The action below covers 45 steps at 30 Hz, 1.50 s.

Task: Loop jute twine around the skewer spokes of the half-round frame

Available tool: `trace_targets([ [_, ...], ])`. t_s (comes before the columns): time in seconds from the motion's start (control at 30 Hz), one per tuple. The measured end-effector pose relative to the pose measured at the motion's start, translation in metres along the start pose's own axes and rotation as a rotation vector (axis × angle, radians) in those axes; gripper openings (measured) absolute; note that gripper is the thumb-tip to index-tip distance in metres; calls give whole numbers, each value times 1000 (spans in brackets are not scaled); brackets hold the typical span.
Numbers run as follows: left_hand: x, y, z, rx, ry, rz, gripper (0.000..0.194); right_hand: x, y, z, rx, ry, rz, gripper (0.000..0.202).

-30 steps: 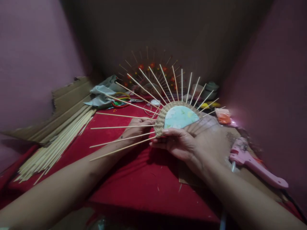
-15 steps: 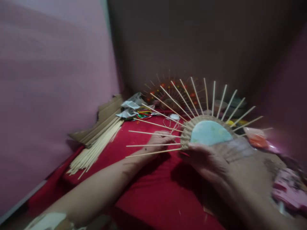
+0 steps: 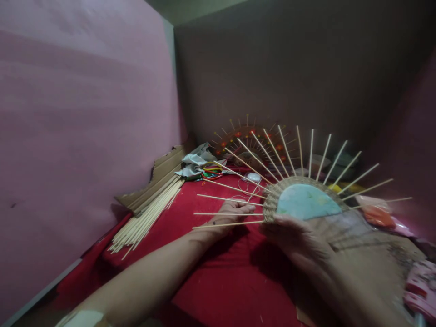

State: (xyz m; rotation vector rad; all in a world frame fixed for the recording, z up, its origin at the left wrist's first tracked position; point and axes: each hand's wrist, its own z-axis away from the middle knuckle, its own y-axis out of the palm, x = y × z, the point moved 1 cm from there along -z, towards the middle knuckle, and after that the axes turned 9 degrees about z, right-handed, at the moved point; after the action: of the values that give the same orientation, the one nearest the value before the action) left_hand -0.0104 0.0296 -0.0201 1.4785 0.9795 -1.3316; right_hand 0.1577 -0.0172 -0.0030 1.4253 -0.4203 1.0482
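A half-round frame with thin wooden sticks point(image 3: 311, 152) fanning out from it has a woven brown rim point(image 3: 269, 206) and a pale blue-green centre point(image 3: 306, 202). My right hand point(image 3: 299, 236) is closed on its lower edge, the thumb near the left end of the rim; its other fingers are hidden. Behind the lowest left sticks, my left hand point(image 3: 233, 210) is closed, with thumb and finger pinched just left of the rim. A thin pale cord point(image 3: 252, 194) runs down to those fingers from beside a small white round thing point(image 3: 254, 176).
On the red cloth point(image 3: 218, 281), a bundle of loose sticks point(image 3: 146, 218) lies at left beside cardboard point(image 3: 156, 177). Scissors point(image 3: 226, 172) lie behind. A decorated sunburst piece point(image 3: 245, 134) stands at the back wall. Plastic packets point(image 3: 378, 215) and a pink tool point(image 3: 420, 284) are at right.
The view has shifted, so everything sits a little further right and lower. Both hands keep about the same hold and place beside the fan-shaped frame.
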Motion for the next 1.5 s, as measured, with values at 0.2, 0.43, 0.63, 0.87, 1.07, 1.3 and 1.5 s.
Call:
trace_targets([
  [0.2, -4, -1, 3, -4, -83, 47, 33, 4, 4, 1, -68, -13, 2, 14],
  [0.43, -47, -51, -5, -378, 95, 202, 21, 4, 0, -3, -43, -41, -70, 12],
  [0.63, -51, -32, 13, -20, -136, 210, 29, 2, -3, -4, -7, -66, -138, 13],
  [0.87, -40, 6, 22, 357, -250, 186, 39, 10, -1, -4, -60, -47, -35, 11],
  [1.07, -20, 4, 9, 342, -263, 208, 18, 9, -3, -5, -106, -58, -55, 9],
  [1.3, -18, 5, 10, 356, -261, 340, 23, 7, -3, -4, -85, -76, -17, 9],
  [1.5, -23, 3, 13, 292, -226, 342, 22, 6, -2, -3, -63, -72, 9, 9],
])
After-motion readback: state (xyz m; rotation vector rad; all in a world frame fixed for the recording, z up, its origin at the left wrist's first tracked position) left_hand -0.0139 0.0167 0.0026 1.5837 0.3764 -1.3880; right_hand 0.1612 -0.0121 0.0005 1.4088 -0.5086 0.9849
